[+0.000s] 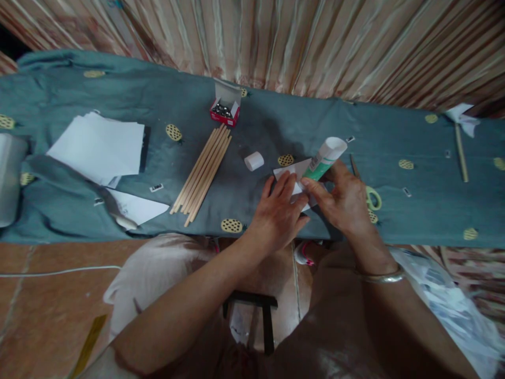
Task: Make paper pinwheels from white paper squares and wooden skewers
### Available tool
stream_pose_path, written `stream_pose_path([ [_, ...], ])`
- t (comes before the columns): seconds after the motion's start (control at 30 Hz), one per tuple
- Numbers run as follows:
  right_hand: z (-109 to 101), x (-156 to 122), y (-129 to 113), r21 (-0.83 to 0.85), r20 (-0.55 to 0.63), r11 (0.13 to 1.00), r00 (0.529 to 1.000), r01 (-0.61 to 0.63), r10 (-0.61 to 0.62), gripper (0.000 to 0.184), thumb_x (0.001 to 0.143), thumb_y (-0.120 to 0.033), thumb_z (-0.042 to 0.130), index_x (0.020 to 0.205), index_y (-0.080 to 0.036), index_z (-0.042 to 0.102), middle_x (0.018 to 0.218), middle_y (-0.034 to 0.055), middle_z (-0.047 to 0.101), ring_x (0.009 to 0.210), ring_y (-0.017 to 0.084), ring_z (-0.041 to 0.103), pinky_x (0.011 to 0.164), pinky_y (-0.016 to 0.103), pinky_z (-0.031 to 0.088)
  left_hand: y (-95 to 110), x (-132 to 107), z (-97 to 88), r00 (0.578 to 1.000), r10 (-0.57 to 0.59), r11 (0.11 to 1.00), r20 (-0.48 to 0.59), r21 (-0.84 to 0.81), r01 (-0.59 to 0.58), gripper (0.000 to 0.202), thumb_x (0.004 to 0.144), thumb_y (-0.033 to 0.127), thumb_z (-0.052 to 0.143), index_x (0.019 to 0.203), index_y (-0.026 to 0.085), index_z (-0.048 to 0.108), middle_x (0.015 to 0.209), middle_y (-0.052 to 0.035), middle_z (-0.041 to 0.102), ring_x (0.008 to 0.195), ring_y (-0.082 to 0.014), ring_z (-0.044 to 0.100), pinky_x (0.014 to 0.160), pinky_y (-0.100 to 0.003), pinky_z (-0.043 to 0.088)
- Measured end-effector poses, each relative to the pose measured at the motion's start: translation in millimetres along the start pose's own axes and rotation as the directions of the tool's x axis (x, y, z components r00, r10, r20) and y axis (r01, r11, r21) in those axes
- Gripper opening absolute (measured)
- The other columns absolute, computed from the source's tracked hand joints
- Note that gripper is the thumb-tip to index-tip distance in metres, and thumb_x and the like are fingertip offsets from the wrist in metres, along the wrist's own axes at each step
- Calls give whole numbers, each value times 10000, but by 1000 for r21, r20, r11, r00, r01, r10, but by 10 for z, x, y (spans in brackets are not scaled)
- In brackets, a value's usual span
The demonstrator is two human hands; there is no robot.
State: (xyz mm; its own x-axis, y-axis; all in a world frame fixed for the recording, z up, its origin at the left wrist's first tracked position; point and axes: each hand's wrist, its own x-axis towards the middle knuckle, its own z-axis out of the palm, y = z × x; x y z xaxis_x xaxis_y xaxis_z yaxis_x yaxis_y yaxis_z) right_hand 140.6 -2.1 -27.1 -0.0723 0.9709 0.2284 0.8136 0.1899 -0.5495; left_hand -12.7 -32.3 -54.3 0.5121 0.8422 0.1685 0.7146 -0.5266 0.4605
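Glue tube, green and white, tilted, with its broad end raised beyond the fingertips and its lower end down among them. The nozzle itself is too small to make out.

Right hand: fingers and thumb curled shut around the lower part of the glue tube, holding it over a small white paper piece on the cloth-covered table.

Left hand: fingers stretched out and nearly flat, gripping nothing, with the fingertips resting on the near part of the paper piece, just beside the right thumb.

Surroundings:
- A white cap lies near the left fingertips, on their outer side.
- A bundle of wooden sticks lies further out on that side.
- A red box, open, holds small metal items beyond the far end of the sticks.
- Sheets of white paper lie well apart to the left.
- Scissors with a yellow handle lie just behind the right hand, partly hidden by it.
- A bracelet sits on the right wrist.
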Motion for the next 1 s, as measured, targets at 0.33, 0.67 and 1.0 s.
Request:
stream_pose_path([
  [0.33, 0, 1, -16, 47, 12, 998, 999, -36, 35, 321, 796, -554, 628, 880, -248, 586, 855, 82, 686, 865, 282, 636, 766, 388, 461, 1, 11, 5, 1000, -9, 1000, 10, 6, 9, 388, 857, 359, 605, 1195, 169, 578, 1483, -177, 383, 1414, -322, 273, 1142, -541, 205],
  [0.67, -3, 3, -30, 24, 37, 999, 999, -30, 29, 273, 820, -496, 630, 917, -243, 592, 867, 84, 694, 857, 282, 647, 765, 397, 465, -1, 15, 15, 1000, -8, 1000, 16, 18, 8, 391, 849, 361, 618, 1185, 163, 588, 1485, -179, 379, 1413, -330, 270, 1142, -544, 202],
  [1.0, 20, -7, -34, -6, 32, 1000, 999, -5, 5, 297, 815, -538, 613, 903, -256, 591, 830, 86, 670, 858, 293, 637, 751, 401, 461, -4, 17, -9, 1000, -7, 1000, 23, 12, 7, 354, 859, 371, 601, 1143, 160, 608, 1473, -175, 398, 1414, -325, 277, 1145, -543, 206],
])
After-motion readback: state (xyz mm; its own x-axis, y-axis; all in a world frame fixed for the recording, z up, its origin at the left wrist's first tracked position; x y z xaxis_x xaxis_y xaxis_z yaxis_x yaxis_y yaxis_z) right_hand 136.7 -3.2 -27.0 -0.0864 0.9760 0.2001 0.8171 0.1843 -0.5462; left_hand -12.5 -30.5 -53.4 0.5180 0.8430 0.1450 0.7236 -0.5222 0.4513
